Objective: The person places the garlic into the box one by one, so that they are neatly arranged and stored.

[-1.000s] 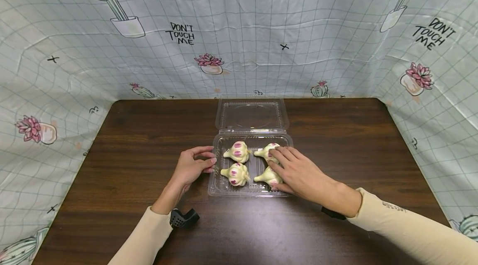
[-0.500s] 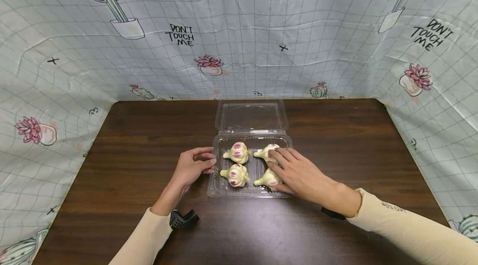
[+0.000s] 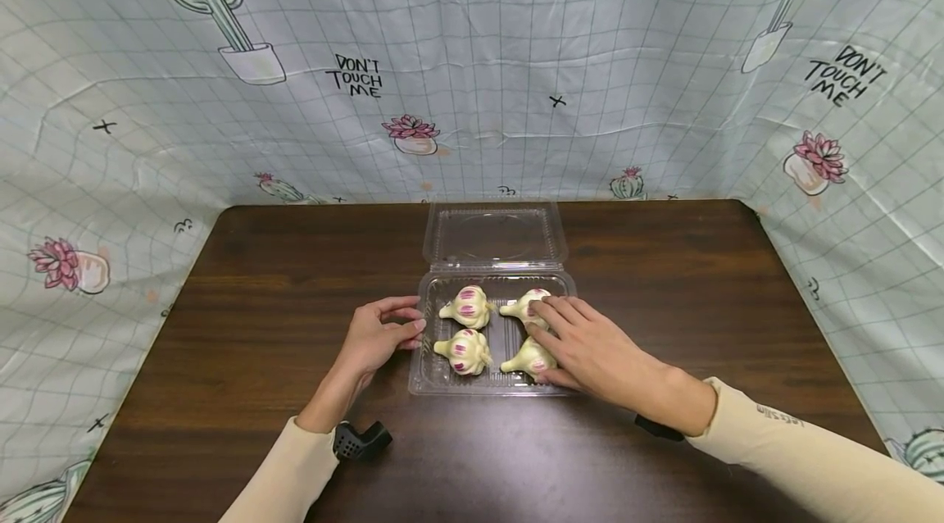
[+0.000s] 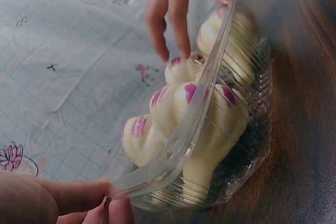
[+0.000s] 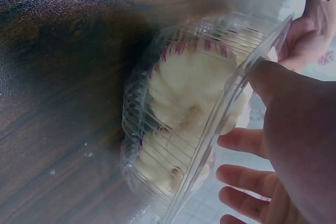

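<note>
A clear plastic clamshell box [image 3: 483,388] lies on the table with its lid [image 3: 496,236] folded back. Inside sit several garlic bulbs with purple streaks, in two columns. The left column has an upper bulb [image 3: 469,306] and a lower bulb [image 3: 465,352], stems to the left. My left hand [image 3: 371,340] pinches the box's left rim [image 4: 157,174] between thumb and fingers. Over the right column, my right hand [image 3: 601,355] spreads its fingers, fingertips at the upper right bulb [image 3: 522,308] and thumb beside the lower right bulb [image 3: 527,358]. The palm hides the box's right edge in the head view.
The dark wooden table [image 3: 295,261] extends around the box. A patterned cloth [image 3: 501,88] with cactus prints hangs along the back and both sides. A black wrist camera mount [image 3: 361,442] sits below the left wrist.
The scene sits slightly lower in the head view as the camera tilts. Both hands, the box and the garlic bulbs keep their places relative to each other.
</note>
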`<state>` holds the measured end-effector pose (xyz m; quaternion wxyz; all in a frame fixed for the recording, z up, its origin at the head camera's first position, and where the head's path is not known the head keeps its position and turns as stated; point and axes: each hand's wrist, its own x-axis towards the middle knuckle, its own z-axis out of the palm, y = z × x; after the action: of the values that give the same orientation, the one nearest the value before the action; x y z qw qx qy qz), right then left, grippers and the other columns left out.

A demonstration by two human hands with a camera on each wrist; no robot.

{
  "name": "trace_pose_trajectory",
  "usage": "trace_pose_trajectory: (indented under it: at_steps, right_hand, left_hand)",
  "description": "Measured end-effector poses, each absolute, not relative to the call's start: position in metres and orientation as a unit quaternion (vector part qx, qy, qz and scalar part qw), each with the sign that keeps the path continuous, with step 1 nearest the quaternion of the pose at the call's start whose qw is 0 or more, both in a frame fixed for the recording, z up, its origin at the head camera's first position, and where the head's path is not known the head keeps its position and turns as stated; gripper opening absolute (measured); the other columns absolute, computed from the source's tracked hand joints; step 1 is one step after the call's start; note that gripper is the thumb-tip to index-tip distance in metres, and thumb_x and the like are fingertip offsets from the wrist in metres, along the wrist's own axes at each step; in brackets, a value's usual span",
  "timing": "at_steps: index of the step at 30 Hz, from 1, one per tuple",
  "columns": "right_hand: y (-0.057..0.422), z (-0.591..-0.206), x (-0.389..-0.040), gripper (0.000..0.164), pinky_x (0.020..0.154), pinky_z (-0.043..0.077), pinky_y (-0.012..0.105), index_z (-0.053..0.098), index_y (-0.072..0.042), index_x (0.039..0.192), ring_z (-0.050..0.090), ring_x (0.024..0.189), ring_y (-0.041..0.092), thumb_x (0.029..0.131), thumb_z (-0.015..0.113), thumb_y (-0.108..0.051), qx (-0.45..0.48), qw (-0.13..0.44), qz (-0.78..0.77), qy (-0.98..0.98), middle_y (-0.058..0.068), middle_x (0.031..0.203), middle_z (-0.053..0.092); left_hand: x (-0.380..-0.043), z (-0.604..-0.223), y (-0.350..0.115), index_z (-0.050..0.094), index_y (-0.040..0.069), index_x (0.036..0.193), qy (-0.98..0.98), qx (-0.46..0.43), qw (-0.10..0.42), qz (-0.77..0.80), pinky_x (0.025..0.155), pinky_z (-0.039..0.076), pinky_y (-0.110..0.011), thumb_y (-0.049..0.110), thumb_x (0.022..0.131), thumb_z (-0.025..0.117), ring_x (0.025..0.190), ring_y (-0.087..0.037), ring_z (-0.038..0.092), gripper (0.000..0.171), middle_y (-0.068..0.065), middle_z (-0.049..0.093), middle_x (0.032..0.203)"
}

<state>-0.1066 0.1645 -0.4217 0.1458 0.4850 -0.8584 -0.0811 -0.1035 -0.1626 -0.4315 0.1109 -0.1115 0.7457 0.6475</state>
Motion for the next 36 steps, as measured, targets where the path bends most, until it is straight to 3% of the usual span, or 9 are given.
trace_pose_trajectory:
  at_steps: [18, 28, 31, 34, 36]
  right_hand:
    - [0.176, -0.411, -0.111, 0.069, 0.111, 0.051, 0.049, 0.067, -0.007, 0.138, 0.059, 0.130, 0.037, 0.092, 0.076, -0.057, 0.461, 0.147, -0.068, -0.872, 0.020, 0.144, 0.060]
    - [0.186, -0.410, -0.121, 0.068, 0.109, 0.051, 0.053, 0.064, 0.000, 0.136, 0.061, 0.126, 0.042, 0.091, 0.078, -0.049, 0.445, 0.171, -0.028, -0.879, 0.024, 0.141, 0.060]
    - [0.191, -0.409, -0.125, 0.067, 0.109, 0.051, 0.054, 0.062, 0.001, 0.139, 0.060, 0.127, 0.042, 0.099, 0.068, -0.053, 0.434, 0.166, -0.016, -0.885, 0.025, 0.141, 0.059]
    - [0.195, -0.410, -0.129, 0.073, 0.109, 0.050, 0.056, 0.061, 0.002, 0.141, 0.059, 0.127, 0.043, 0.109, 0.041, -0.061, 0.424, 0.165, -0.008, -0.891, 0.026, 0.142, 0.058]
    - [0.197, -0.410, -0.132, 0.084, 0.109, 0.050, 0.056, 0.061, 0.002, 0.141, 0.059, 0.127, 0.044, 0.110, 0.022, -0.065, 0.417, 0.167, -0.004, -0.894, 0.026, 0.142, 0.058]
  left_hand:
    - [-0.104, -0.431, -0.163, 0.062, -0.011, 0.138, 0.740, -0.107, 0.112, 0.655, 0.066, 0.063, -0.020, -0.011, 0.097, 0.068, 0.067, -0.008, 0.069, 0.042, -0.017, 0.068, 0.109]
    - [-0.104, -0.432, -0.163, 0.062, -0.011, 0.138, 0.739, -0.109, 0.111, 0.655, 0.066, 0.064, -0.020, -0.012, 0.097, 0.068, 0.067, -0.008, 0.069, 0.042, -0.016, 0.068, 0.108]
    - [-0.103, -0.432, -0.163, 0.062, -0.011, 0.138, 0.740, -0.108, 0.111, 0.654, 0.066, 0.064, -0.020, -0.012, 0.097, 0.068, 0.067, -0.008, 0.069, 0.041, -0.016, 0.068, 0.108]
    - [-0.103, -0.431, -0.162, 0.061, -0.012, 0.138, 0.741, -0.107, 0.111, 0.654, 0.066, 0.064, -0.020, -0.012, 0.097, 0.067, 0.067, -0.008, 0.069, 0.042, -0.016, 0.068, 0.108]
    - [-0.103, -0.430, -0.162, 0.061, -0.012, 0.138, 0.741, -0.107, 0.111, 0.653, 0.066, 0.064, -0.020, -0.012, 0.097, 0.068, 0.066, -0.008, 0.069, 0.042, -0.016, 0.068, 0.108]
